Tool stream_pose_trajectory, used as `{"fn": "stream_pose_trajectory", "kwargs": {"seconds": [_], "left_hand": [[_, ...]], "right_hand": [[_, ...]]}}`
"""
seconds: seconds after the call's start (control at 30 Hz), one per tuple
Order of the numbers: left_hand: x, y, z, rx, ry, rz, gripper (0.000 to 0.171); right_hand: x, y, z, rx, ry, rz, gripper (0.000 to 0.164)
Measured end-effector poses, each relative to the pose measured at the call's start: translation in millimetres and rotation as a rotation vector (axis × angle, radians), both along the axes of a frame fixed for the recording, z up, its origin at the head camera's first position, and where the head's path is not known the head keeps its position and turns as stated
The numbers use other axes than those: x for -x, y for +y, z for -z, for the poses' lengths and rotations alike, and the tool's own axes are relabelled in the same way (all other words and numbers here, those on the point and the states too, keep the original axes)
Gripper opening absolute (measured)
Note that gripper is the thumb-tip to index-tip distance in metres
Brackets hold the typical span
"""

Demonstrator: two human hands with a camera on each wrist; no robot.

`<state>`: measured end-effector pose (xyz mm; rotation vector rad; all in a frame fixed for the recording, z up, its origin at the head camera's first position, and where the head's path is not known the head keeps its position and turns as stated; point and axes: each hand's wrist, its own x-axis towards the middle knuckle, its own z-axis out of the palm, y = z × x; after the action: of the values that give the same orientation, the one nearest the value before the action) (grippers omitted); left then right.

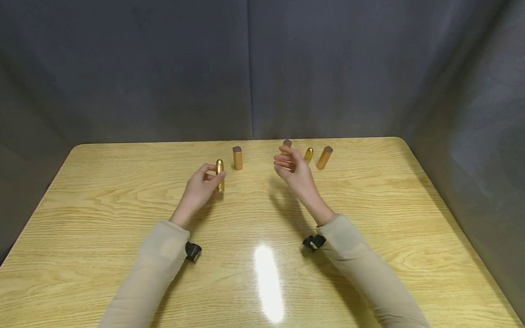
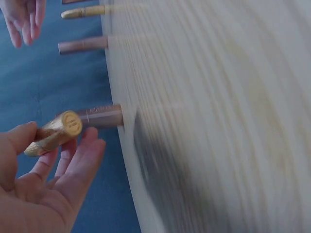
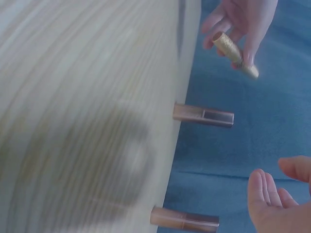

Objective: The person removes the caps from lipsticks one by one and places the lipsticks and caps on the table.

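A shiny gold lipstick tube (image 1: 220, 166) with a rounded top is pinched between the thumb and fingers of my left hand (image 1: 198, 187), held above the table. In the left wrist view its round base (image 2: 72, 123) carries an embossed mark. Just beyond that hand stands a copper-coloured lipstick tube (image 1: 238, 159) with a dark flat top. My right hand (image 1: 298, 177) hovers with nothing in it, fingers loosely bent and thumb apart. Partly hidden behind it are another copper tube (image 1: 287, 143) and a second gold tube (image 1: 309, 156); a further copper tube (image 1: 324, 158) stands to their right.
The wood-grain table (image 1: 123, 218) ends at a far edge just behind the standing tubes. A dark grey curtain (image 1: 164, 73) hangs behind and along the sides. Small black devices (image 1: 314, 243) sit at both wrists. A bright reflection lies on the near tabletop.
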<state>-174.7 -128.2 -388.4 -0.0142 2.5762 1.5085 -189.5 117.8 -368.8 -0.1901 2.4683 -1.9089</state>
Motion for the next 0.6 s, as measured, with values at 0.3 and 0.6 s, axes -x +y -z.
{"fn": "stream_pose_trajectory", "kwargs": {"seconds": [0.3, 0.6], "left_hand": [[-4.0, 20, 0.1, -0.101, 0.012, -0.042, 0.041], [-6.2, 34, 0.8, -0.128, 0.026, -0.007, 0.038]], "right_hand": [[0.4, -16, -5.6, 0.046, -0.045, -0.031, 0.048], [-3.0, -30, 1.6, 0.026, -0.074, -0.055, 0.044]]}}
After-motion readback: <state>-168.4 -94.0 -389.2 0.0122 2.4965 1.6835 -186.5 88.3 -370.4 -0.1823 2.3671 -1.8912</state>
